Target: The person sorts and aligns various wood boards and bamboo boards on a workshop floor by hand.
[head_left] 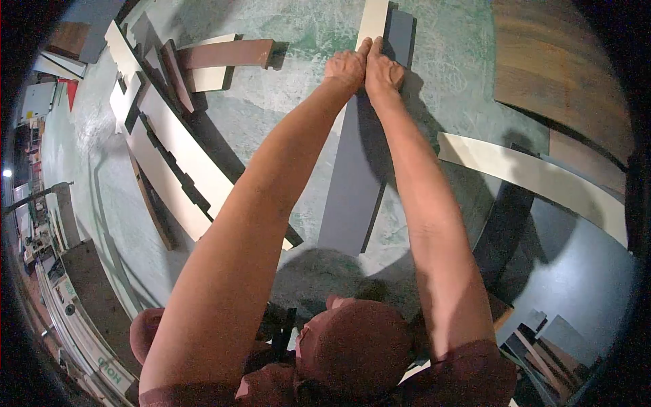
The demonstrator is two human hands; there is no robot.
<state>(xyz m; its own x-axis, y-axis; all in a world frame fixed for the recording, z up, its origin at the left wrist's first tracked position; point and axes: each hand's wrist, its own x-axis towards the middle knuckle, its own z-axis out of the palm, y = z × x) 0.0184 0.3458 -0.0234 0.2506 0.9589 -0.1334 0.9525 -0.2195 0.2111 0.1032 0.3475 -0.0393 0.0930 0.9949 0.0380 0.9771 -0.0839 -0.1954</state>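
Note:
My left hand (346, 68) and my right hand (384, 72) are side by side at the top middle, both arms stretched forward. They press on the near end of a narrow cream board (374, 19), fingers bent and close together. A long dark grey board (352, 183) lies under the hands on the floor, running toward my knees. Its far part shows to the right of the cream board. The hands cover where the two boards meet, and some fingertips are hidden.
Cream strips (183, 146) and a brown board (227, 54) lie scattered at left on the green-grey floor (308, 27). At right are a wood-grain panel (563, 68), a curved-looking cream strip (529, 169) and a grey panel (576, 264). Offcuts (549, 346) are piled lower right.

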